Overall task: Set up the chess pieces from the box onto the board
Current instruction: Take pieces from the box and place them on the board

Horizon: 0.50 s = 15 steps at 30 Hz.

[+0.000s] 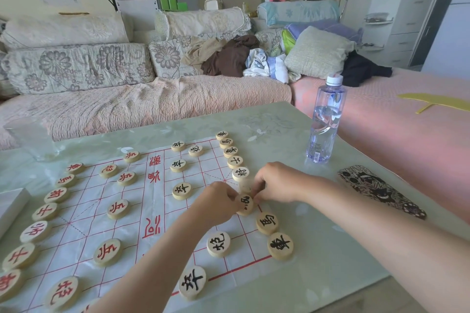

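Note:
A white sheet board (142,213) with red grid lines lies on the green table. Round wooden pieces with red characters (118,209) line its left side, and pieces with black characters (267,222) line its right side. Both hands meet at the right edge row. My left hand (218,204) holds a black-marked piece (246,204) tilted on edge. My right hand (277,183) pinches a blurred piece (245,185) just above it, below the black general piece (240,173). The white box (11,207) sits at the far left edge.
A water bottle (326,119) stands at the table's right rear. A patterned phone case (381,190) lies right of my right arm. A clear cup (31,138) stands at the left rear. A sofa with cushions and clothes runs behind the table.

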Each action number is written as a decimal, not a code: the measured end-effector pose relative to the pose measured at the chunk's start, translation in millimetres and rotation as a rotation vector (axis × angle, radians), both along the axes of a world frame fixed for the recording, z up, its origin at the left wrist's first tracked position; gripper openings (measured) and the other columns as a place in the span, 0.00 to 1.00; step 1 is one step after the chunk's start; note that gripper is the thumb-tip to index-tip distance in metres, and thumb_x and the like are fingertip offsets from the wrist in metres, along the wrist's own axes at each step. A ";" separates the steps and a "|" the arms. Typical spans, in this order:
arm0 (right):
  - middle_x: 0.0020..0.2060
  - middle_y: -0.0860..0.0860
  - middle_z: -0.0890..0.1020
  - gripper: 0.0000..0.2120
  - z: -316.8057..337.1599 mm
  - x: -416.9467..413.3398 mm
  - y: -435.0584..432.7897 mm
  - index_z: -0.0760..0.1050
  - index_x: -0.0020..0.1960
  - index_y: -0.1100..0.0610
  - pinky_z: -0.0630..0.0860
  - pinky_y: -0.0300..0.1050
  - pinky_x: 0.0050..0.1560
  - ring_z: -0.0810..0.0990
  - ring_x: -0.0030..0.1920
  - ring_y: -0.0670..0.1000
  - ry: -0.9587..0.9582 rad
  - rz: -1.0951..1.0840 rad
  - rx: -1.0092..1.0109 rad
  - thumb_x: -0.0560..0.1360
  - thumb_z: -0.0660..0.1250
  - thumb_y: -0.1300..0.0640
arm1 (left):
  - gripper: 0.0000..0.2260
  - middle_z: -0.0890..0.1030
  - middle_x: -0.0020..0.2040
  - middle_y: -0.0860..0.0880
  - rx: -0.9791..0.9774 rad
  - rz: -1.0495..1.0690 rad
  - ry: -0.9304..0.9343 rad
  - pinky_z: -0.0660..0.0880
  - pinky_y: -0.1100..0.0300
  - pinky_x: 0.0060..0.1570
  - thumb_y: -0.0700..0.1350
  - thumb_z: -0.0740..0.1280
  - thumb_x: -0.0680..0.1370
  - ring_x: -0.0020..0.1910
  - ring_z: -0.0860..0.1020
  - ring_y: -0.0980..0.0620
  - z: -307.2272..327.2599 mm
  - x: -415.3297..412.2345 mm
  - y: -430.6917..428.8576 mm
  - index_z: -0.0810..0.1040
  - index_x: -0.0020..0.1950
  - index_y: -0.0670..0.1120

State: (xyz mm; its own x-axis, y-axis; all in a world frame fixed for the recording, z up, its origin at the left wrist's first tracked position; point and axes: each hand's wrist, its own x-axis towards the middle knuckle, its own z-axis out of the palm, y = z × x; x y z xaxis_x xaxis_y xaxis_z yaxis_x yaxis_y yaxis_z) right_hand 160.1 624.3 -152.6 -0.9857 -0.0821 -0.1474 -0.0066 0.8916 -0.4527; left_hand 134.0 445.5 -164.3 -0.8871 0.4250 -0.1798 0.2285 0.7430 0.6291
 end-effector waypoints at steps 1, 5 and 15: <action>0.42 0.44 0.85 0.06 1.5 1.2 -2.5 0.86 0.47 0.48 0.78 0.44 0.46 0.82 0.45 0.47 0.012 -0.005 -0.006 0.70 0.76 0.51 | 0.07 0.83 0.46 0.45 0.022 0.017 -0.009 0.73 0.60 0.37 0.47 0.69 0.75 0.36 0.74 0.51 1.2 0.5 -0.9 0.82 0.49 0.46; 0.44 0.44 0.85 0.05 13.4 5.4 -8.8 0.85 0.49 0.47 0.76 0.39 0.45 0.81 0.44 0.44 0.097 -0.030 -0.098 0.73 0.74 0.51 | 0.06 0.82 0.39 0.47 0.231 0.154 -0.094 0.78 0.57 0.39 0.47 0.71 0.73 0.35 0.77 0.50 7.9 -0.8 -6.6 0.79 0.46 0.46; 0.44 0.36 0.79 0.21 17.1 27.3 -45.9 0.81 0.60 0.46 0.71 0.31 0.47 0.77 0.43 0.32 0.307 -0.066 -0.360 0.69 0.78 0.57 | 0.13 0.84 0.45 0.42 0.781 0.263 -0.465 0.81 0.52 0.48 0.41 0.71 0.74 0.39 0.83 0.46 32.0 17.1 -21.0 0.76 0.56 0.40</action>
State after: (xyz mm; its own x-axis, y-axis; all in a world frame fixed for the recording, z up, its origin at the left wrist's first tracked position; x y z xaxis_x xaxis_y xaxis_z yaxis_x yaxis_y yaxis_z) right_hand 187.5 578.4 -135.5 -0.9841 -0.0099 0.1775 -0.1366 0.6812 -0.7192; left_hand 151.1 424.5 -132.3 -0.8825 0.3715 -0.2885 -0.2854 0.0649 0.9562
